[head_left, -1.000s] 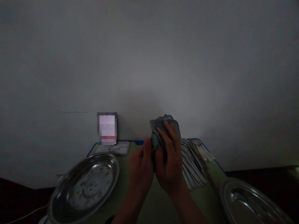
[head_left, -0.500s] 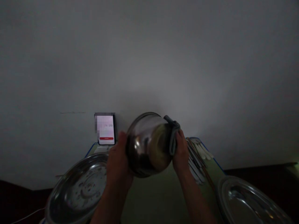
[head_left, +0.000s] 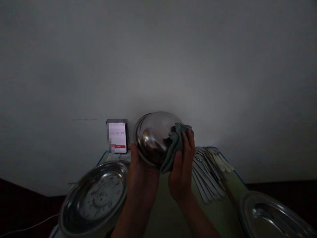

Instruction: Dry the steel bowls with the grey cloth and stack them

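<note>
A shiny steel bowl (head_left: 156, 132) is held up above the table, tilted with its rounded outside toward me and its rim to the left. My left hand (head_left: 142, 177) grips it from below, thumb up along the rim. Bunched in my right hand (head_left: 183, 168) is a grey-green cloth (head_left: 174, 148), pressed against the bowl's right side. The fingers of that hand are curled over the cloth. The inside of the bowl is hidden from view.
On the left lies a wide steel basin (head_left: 99, 195) with spots on its bottom. A lit phone (head_left: 118, 137) leans against the wall (head_left: 158, 59). Several pieces of cutlery (head_left: 206, 175) lie on the right of the green table (head_left: 163, 215), near another steel dish (head_left: 269, 215).
The bowl has turned so that more of its rounded outside faces me. My right hand has slid the cloth inward across the surface, and my left hand has shifted under the bowl.
</note>
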Action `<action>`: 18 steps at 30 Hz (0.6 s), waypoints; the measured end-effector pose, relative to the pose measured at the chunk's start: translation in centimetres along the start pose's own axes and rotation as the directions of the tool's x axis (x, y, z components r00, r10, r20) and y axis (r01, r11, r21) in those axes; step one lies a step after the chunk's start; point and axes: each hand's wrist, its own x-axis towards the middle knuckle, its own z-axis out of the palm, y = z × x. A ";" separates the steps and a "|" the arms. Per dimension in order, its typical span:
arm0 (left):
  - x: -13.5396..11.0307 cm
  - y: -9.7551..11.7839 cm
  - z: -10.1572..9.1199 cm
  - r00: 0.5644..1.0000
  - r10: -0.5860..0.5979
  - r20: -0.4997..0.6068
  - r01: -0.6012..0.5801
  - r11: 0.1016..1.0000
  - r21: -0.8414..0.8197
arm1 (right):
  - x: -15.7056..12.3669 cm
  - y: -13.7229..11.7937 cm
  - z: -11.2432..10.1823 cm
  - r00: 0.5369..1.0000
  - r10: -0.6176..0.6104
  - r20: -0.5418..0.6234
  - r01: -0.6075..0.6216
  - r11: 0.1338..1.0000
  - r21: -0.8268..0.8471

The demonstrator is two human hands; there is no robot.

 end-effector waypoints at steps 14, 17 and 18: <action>0.3 1.0 -1.4 0.998 -0.043 -0.034 0.054 0.710 0.702 | 4.0 2.1 -4.7 0.982 0.152 0.115 -0.141 0.985 -0.098; 0.1 0.8 -1.2 0.999 0.034 -0.043 0.012 0.628 0.778 | 3.3 0.3 -3.4 0.983 -0.049 0.177 0.071 0.990 -0.119; 0.0 0.8 -1.1 0.996 0.076 -0.038 -0.017 0.619 0.785 | 2.9 -0.3 -3.0 0.975 -0.119 0.187 0.143 0.982 -0.122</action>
